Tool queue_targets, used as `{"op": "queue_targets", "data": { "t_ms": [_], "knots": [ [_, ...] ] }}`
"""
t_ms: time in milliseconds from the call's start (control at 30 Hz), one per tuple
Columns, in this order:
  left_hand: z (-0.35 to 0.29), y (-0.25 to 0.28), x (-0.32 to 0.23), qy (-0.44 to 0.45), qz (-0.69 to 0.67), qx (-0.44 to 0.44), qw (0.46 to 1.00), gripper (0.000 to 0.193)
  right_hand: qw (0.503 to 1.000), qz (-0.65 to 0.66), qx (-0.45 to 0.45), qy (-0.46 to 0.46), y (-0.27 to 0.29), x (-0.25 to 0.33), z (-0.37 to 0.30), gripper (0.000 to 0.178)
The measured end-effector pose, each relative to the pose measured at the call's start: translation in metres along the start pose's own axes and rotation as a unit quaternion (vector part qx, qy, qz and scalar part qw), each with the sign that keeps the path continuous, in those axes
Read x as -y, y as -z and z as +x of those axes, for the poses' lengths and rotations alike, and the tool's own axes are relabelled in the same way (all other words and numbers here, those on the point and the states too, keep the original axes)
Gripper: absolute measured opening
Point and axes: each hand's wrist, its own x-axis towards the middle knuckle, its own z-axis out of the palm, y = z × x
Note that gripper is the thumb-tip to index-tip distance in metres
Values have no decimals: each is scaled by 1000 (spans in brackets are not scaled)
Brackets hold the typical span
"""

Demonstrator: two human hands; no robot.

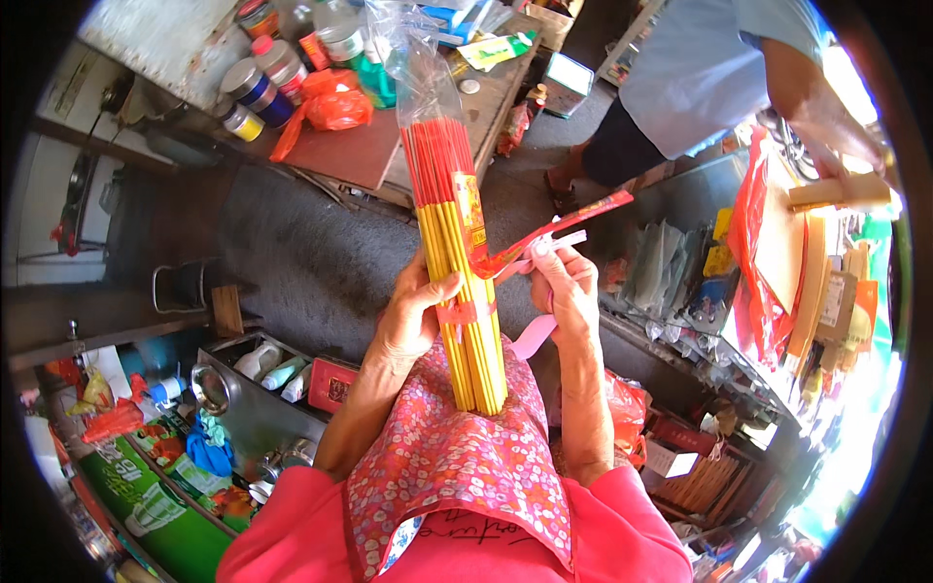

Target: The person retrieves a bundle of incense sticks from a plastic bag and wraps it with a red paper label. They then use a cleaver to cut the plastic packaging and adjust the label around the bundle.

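A bundle of incense sticks (470, 340), yellow with red ends, leans upright against my patterned apron (457, 457). Clear plastic wrap (428, 83) rises loose above the red ends. My left hand (408, 316) is closed round the bundle's left side, thumb across the front. To the right, my right hand (571, 291) pinches a pale pink ribbon (534, 337), whose tail hangs below the fingers. A printed red strip (593, 210) runs from the bundle past those fingertips to the upper right. A red band circles the sticks below my left thumb.
A table (360, 155) ahead bears jars, bottles and a red plastic bag (335, 100). Another person (695, 78) stands at a glass case (671, 262) on the right. At lower left are a metal drawer (262, 374) and green packages (151, 500).
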Motion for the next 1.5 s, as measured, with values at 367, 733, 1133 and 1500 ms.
{"op": "queue_targets", "data": {
  "t_ms": [367, 733, 1133, 1500],
  "knots": [
    [71, -25, 19, 192, -217, 69, 955, 61, 930, 316, -189, -12, 59, -44, -40, 24],
    [129, -39, 25, 399, -186, 73, 895, 62, 908, 163, -355, 149, 61, 14, -85, 17],
    [151, -69, 22, 432, -175, 132, 875, 52, 824, 99, -484, 278, 106, 88, -141, 30],
    [158, -120, 86, 361, -244, 95, 895, 45, 786, 101, -415, 447, 333, 193, -169, 19]
  ]
}}
